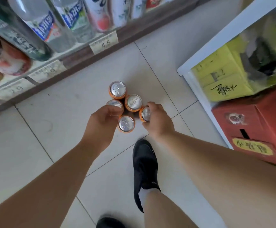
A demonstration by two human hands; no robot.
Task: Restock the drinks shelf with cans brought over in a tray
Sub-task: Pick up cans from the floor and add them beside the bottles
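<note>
Cans (133,102) between left hand (103,120), right hand (158,123); shelf (78,60) left, carton (262,119) right

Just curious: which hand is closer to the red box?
Right. The right hand, gripping a can, is left of the red box; the left hand is farther left, beyond the cans.

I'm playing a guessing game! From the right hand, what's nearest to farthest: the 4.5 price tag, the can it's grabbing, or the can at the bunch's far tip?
1. The can in the right hand, at the bunch's right edge, touching it.
2. The far-tip can, on the side toward the shelf.
3. The price tag, up on the shelf's front edge.
</note>
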